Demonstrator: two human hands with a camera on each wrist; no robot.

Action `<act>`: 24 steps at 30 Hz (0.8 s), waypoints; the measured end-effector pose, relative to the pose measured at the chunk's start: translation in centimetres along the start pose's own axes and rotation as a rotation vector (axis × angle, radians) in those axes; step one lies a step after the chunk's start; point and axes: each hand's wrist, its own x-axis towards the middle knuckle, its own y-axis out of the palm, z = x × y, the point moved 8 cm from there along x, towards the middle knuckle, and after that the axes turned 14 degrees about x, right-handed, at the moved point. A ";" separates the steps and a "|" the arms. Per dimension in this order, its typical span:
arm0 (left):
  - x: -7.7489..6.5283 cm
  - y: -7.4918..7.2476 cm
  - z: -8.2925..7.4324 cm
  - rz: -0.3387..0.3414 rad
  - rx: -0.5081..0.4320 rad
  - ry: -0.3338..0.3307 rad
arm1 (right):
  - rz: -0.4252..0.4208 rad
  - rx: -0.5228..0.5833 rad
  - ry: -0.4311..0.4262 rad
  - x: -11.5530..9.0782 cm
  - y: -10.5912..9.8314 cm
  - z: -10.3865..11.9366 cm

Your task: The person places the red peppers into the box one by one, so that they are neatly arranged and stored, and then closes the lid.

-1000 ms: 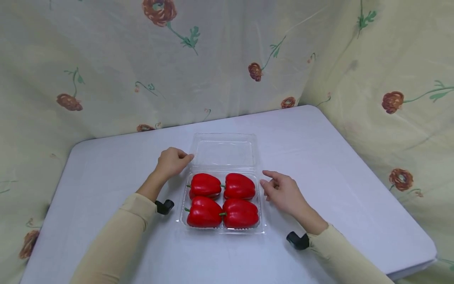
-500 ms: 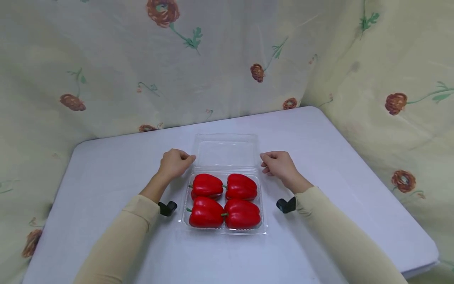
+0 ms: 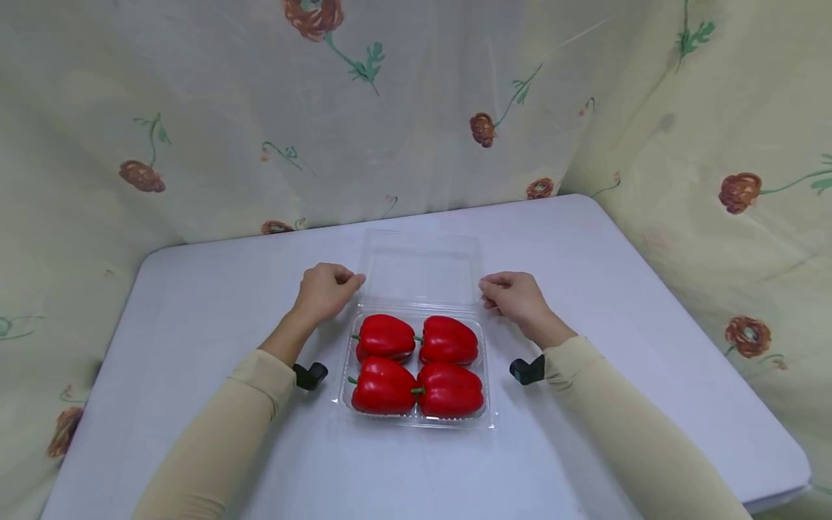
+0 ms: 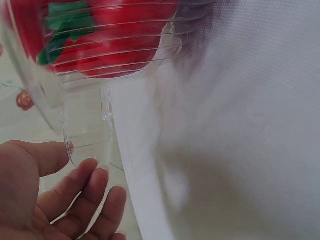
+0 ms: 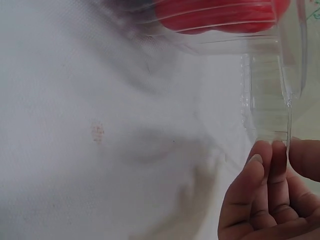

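Several red bell peppers (image 3: pixel 385 386) with green stems fill a clear plastic clamshell container (image 3: pixel 416 423) on the table. Its hinged lid (image 3: pixel 420 271) is swung back on the far side, tilted slightly up. At the lid's left edge, my left hand (image 3: pixel 327 290) pinches the rim; the left wrist view has the thumb and fingers (image 4: pixel 82 172) on either side of the clear plastic. Opposite it, my right hand (image 3: pixel 518 297) holds the right rim, which sits between thumb and fingertips (image 5: pixel 262 150) in the right wrist view.
A white table (image 3: pixel 221 303) carries the container near its middle. Floral curtains (image 3: pixel 416 108) hang behind the table and along its sides. Each wrist wears a small black camera (image 3: pixel 310 376).
My right hand has gone from beside the container's peppers up to the lid's right rim and taken hold. The lid's far edge has risen a little. My left hand has barely shifted.
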 end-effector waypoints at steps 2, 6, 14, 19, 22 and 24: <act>-0.1 -0.4 -0.2 -0.029 0.004 0.023 | -0.006 -0.010 -0.024 -0.2 -0.1 0.4; -0.3 -1.4 -0.7 -0.093 0.011 0.064 | -0.015 -0.027 -0.101 -0.6 -0.4 1.4; -1.3 -2.8 -1.3 -0.173 0.049 0.169 | -0.030 -0.086 -0.316 -2.2 -0.8 3.2; -2.2 -3.8 -1.9 -0.246 0.077 0.294 | -0.042 -0.178 -0.452 -3.5 -1.0 3.9; -2.8 -4.2 -2.1 -0.290 0.114 0.376 | -0.049 -0.236 -0.503 -4.4 -1.0 4.0; -3.4 -4.4 -2.1 -0.313 0.146 0.418 | -0.055 -0.267 -0.529 -5.1 -1.0 4.1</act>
